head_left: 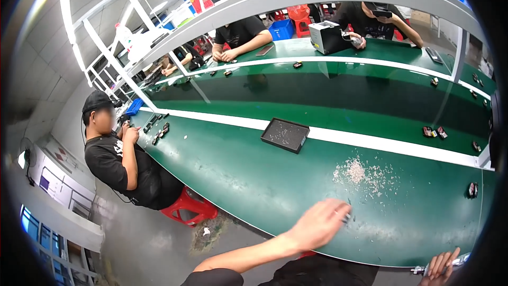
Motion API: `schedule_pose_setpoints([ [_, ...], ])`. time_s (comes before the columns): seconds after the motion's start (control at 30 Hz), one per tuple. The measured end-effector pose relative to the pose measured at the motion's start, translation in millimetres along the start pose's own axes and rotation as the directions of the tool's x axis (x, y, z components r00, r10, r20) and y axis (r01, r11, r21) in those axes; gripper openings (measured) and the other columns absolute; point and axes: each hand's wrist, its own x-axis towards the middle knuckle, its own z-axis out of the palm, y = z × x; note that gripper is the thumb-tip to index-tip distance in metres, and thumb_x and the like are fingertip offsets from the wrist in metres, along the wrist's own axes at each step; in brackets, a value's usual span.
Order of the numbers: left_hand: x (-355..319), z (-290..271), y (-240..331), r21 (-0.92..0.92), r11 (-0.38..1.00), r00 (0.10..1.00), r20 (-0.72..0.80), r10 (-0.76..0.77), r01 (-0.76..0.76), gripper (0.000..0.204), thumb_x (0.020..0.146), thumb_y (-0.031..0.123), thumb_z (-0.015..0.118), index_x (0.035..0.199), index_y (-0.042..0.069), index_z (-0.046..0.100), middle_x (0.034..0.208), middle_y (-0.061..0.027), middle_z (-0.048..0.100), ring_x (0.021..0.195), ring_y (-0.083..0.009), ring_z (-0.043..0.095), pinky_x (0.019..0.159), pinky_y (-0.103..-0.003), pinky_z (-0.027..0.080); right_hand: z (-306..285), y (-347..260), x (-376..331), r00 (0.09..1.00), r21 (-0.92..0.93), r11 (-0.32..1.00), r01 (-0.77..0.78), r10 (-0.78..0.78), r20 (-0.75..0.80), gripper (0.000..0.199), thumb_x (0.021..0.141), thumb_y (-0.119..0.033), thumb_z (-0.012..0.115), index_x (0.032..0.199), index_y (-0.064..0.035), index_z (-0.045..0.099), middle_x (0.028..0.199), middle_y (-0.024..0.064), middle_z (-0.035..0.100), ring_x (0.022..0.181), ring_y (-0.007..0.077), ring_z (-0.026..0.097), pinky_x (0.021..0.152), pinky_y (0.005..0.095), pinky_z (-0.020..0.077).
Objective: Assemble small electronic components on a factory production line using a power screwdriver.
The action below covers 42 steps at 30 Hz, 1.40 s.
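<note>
My left hand reaches over the green table's near edge, fingers closed and slightly blurred. At its fingertips shows a small dark and silvery piece, too small to name. Just beyond that hand lies a loose heap of tiny pale pieces, scattered out toward the right. At the lower right edge, my right hand is wrapped round a silvery, shiny cylindrical tool with a narrow tip pointing left. Part of this tool is hidden by the fingers.
A black tray with small bits stands by the white divider strip. Small dark parts lie at the right. A person sits at the left on a red stool; others sit across, near a black-and-white box.
</note>
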Motion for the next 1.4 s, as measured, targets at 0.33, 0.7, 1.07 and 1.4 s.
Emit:
schedule_pose_setpoints([
  [0.33,2.1,-33.2,-35.2,0.418,0.83,0.929,-0.206,-0.308,0.368,0.054,0.079,-0.002,0.062,0.129,-0.002,0.042,0.135,-0.0248,0.037,0.125,-0.0417,0.038,0.102,-0.048,0.033,27.1,56.9,16.5,0.98,0.181,0.975,-0.128,0.152,-0.126,0.017,0.091,-0.017,0.055,0.085,-0.0078,0.042,0.05,-0.0009,0.036,0.04,0.0098,0.036,0.045,0.0268,0.0365],
  [0.7,57.2,-8.9,-66.6,0.279,0.935,0.974,-0.119,-0.194,0.22,0.014,0.078,0.0,0.065,0.091,-0.001,0.061,0.09,-0.0118,0.059,0.085,-0.0309,0.058,0.076,-0.039,0.047,23.0,46.1,4.2,0.949,0.326,0.945,-0.039,0.137,-0.284,0.013,0.094,-0.016,0.051,0.088,-0.0077,0.042,0.052,-0.0008,0.037,0.041,0.0093,0.037,0.046,0.0259,0.0361],
  [1.07,75.2,-8.5,-89.7,0.256,0.966,0.999,-0.006,-0.033,0.033,0.007,0.076,0.0,0.065,0.083,0.001,0.063,0.081,-0.0093,0.059,0.079,-0.0268,0.059,0.067,-0.036,0.05,21.7,50.0,6.8,0.956,0.372,0.928,0.002,0.108,-0.275,0.012,0.095,-0.015,0.05,0.089,-0.0073,0.042,0.053,-0.0002,0.037,0.042,0.0095,0.038,0.049,0.0268,0.0355],
  [1.4,72.8,-21.7,-82.3,-0.048,0.96,0.956,-0.089,-0.278,0.275,0.007,0.082,-0.001,0.062,0.088,-0.003,0.066,0.079,-0.0093,0.065,0.063,-0.0154,0.06,0.058,-0.026,0.048,26.6,45.5,4.5,0.949,0.376,0.926,0.018,0.102,-0.299,0.012,0.095,-0.015,0.048,0.089,-0.0066,0.042,0.053,-0.0008,0.035,0.043,0.0092,0.037,0.049,0.0268,0.0361],
])
